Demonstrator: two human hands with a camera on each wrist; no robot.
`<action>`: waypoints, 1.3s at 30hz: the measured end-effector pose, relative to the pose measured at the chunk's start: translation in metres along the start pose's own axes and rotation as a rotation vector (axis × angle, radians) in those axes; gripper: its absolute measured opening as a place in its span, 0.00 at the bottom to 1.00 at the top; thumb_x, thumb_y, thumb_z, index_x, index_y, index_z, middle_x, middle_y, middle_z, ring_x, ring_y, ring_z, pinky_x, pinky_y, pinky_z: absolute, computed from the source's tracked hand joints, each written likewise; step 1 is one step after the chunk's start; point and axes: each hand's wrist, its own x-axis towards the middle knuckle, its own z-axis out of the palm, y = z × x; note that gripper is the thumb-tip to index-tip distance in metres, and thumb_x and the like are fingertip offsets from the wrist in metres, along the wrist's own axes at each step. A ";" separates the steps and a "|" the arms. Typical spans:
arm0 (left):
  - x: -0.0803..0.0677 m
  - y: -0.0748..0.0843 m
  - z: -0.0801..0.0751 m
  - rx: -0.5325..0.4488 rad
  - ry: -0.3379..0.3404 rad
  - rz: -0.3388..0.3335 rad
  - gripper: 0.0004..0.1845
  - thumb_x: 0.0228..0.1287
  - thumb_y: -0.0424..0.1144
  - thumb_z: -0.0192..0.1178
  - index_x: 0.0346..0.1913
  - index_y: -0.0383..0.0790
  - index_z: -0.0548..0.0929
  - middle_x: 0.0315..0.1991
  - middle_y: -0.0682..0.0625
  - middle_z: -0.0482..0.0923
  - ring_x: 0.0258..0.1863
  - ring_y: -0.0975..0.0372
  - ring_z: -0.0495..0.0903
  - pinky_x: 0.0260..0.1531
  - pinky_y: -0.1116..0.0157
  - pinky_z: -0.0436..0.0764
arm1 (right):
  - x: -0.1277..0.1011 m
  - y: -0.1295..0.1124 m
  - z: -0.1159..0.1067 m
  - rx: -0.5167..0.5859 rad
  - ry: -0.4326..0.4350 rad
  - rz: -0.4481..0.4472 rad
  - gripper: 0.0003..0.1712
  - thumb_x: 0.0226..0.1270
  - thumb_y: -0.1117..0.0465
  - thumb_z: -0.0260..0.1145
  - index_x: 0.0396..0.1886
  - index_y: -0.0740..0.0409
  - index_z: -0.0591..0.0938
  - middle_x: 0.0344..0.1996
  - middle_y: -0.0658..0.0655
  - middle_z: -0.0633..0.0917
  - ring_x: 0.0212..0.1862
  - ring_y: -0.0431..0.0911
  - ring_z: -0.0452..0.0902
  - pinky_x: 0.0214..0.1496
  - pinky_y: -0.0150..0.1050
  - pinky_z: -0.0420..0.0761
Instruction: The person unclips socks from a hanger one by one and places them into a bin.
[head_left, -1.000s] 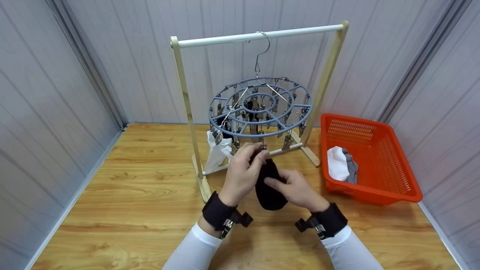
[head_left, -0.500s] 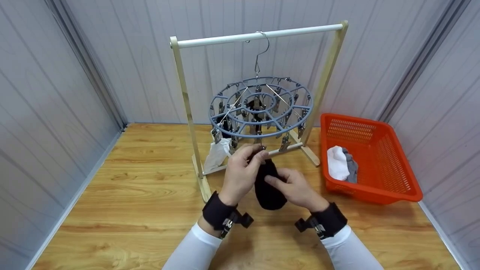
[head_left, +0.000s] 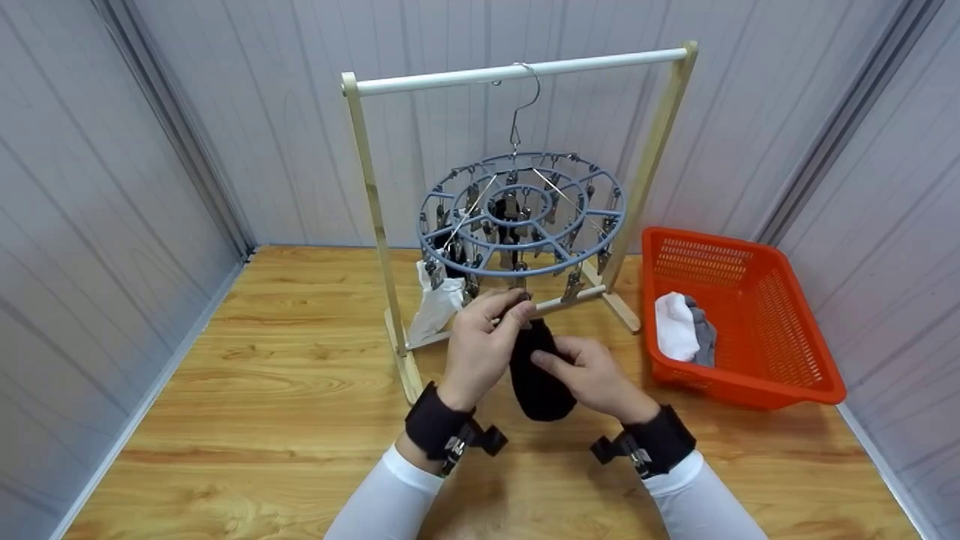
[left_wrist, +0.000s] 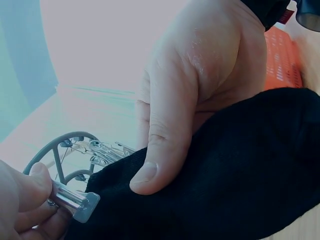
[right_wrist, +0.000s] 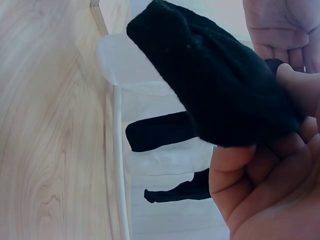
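A black sock [head_left: 538, 390] hangs below the front rim of the round clip hanger [head_left: 555, 266]. My right hand [head_left: 600, 375] pinches it, with the thumb [left_wrist: 162, 150] on top of the fabric in the left wrist view. At the sock's upper end, my left hand [head_left: 484, 345] grips a metal clip [left_wrist: 75, 199] between thumb and fingers. The clip's tip lies against the sock's edge [left_wrist: 95, 182]; whether its jaws are around the fabric, I cannot tell. In the right wrist view, the sock [right_wrist: 210, 90] covers part of the left hand [right_wrist: 285, 25].
The hanger hooks over a white rail [head_left: 450, 79] on a wooden stand. White socks [head_left: 437, 304] and black socks [right_wrist: 162, 131] hang from its other clips. An orange basket [head_left: 780, 300] at the right holds a white sock [head_left: 675, 330] and a grey sock [head_left: 703, 337].
The hanger and its dangling clips sway slightly. Both hands stay almost in place, holding the clip and the black sock as before.
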 end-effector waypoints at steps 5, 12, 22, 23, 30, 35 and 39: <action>0.000 0.001 0.000 -0.010 0.010 -0.013 0.14 0.80 0.38 0.70 0.57 0.31 0.93 0.49 0.43 0.91 0.39 0.57 0.91 0.43 0.62 0.91 | 0.000 0.001 0.000 -0.016 0.006 -0.015 0.10 0.84 0.58 0.71 0.50 0.58 0.94 0.42 0.53 0.94 0.43 0.44 0.91 0.46 0.36 0.88; 0.000 0.001 0.001 -0.019 0.017 -0.015 0.14 0.79 0.38 0.71 0.57 0.31 0.93 0.47 0.44 0.92 0.38 0.58 0.91 0.42 0.62 0.92 | 0.000 0.000 -0.001 -0.027 0.004 0.002 0.11 0.84 0.57 0.71 0.51 0.58 0.94 0.43 0.54 0.94 0.44 0.45 0.91 0.48 0.36 0.88; -0.001 0.000 0.000 -0.022 0.036 -0.026 0.14 0.79 0.38 0.71 0.57 0.32 0.94 0.51 0.43 0.93 0.42 0.57 0.92 0.45 0.57 0.93 | -0.001 -0.001 -0.008 -0.089 0.004 0.001 0.10 0.83 0.56 0.71 0.48 0.55 0.95 0.41 0.51 0.93 0.41 0.43 0.88 0.46 0.35 0.86; -0.001 0.000 0.000 -0.019 0.039 -0.025 0.14 0.78 0.38 0.72 0.57 0.33 0.94 0.51 0.44 0.93 0.42 0.57 0.92 0.46 0.56 0.92 | -0.001 -0.001 -0.010 -0.099 -0.001 -0.002 0.10 0.84 0.56 0.71 0.47 0.55 0.94 0.40 0.50 0.92 0.40 0.42 0.87 0.45 0.35 0.85; 0.000 0.001 0.001 -0.013 0.051 -0.018 0.13 0.77 0.37 0.72 0.56 0.32 0.94 0.49 0.44 0.93 0.42 0.57 0.92 0.47 0.54 0.92 | -0.001 0.000 -0.021 -0.150 -0.038 0.046 0.13 0.84 0.53 0.70 0.38 0.52 0.92 0.33 0.47 0.87 0.34 0.43 0.81 0.39 0.35 0.79; 0.000 0.001 0.002 -0.032 0.059 -0.022 0.13 0.77 0.35 0.73 0.56 0.29 0.93 0.47 0.44 0.93 0.38 0.57 0.92 0.44 0.54 0.93 | -0.001 0.002 -0.027 -0.155 -0.058 0.077 0.14 0.85 0.52 0.70 0.41 0.56 0.93 0.36 0.52 0.91 0.35 0.44 0.84 0.40 0.35 0.82; -0.001 0.002 0.002 -0.041 0.060 -0.022 0.13 0.77 0.35 0.72 0.56 0.29 0.93 0.45 0.44 0.93 0.36 0.58 0.92 0.43 0.56 0.93 | -0.001 0.004 -0.029 -0.167 -0.059 0.096 0.15 0.85 0.52 0.69 0.41 0.56 0.93 0.35 0.52 0.91 0.34 0.44 0.85 0.39 0.35 0.82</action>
